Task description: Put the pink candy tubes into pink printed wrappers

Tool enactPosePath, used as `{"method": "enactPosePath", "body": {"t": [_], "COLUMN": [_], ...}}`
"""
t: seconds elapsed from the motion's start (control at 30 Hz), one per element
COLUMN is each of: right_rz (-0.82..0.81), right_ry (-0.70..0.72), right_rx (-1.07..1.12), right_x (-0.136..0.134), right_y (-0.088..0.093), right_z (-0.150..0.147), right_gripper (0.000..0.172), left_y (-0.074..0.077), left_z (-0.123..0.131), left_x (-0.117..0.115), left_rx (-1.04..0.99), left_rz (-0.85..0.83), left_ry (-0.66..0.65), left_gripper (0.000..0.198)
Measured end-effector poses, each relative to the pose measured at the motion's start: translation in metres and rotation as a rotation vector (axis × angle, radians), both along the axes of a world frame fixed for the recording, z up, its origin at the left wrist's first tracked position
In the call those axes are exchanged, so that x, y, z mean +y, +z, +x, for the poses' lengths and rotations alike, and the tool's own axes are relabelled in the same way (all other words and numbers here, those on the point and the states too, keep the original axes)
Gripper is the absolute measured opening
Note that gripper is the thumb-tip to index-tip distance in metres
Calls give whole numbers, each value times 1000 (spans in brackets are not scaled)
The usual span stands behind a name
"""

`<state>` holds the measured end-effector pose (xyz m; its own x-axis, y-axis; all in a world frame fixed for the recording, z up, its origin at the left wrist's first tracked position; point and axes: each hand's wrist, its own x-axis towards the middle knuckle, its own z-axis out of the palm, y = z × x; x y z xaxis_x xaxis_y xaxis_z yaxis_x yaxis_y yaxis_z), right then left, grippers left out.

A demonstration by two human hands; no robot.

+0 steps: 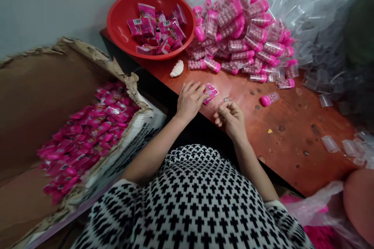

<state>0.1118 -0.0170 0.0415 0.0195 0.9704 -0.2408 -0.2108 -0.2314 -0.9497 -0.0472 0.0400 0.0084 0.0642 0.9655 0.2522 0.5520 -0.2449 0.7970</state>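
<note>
A small pink printed label [210,93] with a pale edge lies flat on the red-brown bench. My left hand [189,100] rests beside it, palm down and fingers stretched out, with the fingertips at the label's left edge. To the right of the label, my right hand [232,118] is closed, thumb against curled fingers; anything inside them is hidden. Beyond both hands spreads a heap of clear tubes with pink caps [245,39], filled with small pink balls. One such tube [270,99] lies apart on the bench, right of my right hand.
A red bowl [118,39] of pink packets stands at the bench's back left. Beside it sits a white lump [177,69]. An open cardboard box [143,124] on the left holds many pink wrapped pieces. Empty clear tubes [330,144] lie toward the right; plastic bags are behind.
</note>
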Motion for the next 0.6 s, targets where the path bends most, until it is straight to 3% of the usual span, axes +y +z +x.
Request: {"method": "enactPosePath", "body": {"t": [0.13,0.37,0.5,0.6], "right_rz": [11,123,139,151], "right_ry": [-2,-81,-78,-110], "right_rx": [-49,-219,-101,-63], "right_x": [3,28,47,55], "right_y": [3,-2,-9,-6], "right_z": [5,6,-5,-9], "right_gripper": [32,30,41,37], "left_y": [-9,-14,-6,5], "left_z": [11,15,15,-1], "left_x": [6,-2,-10,0], "left_rx": [142,-17,-72,-78], "left_rz": [31,116,118,115], "left_ry": [49,106,39,77], "left_gripper": [20,22,25,31]}}
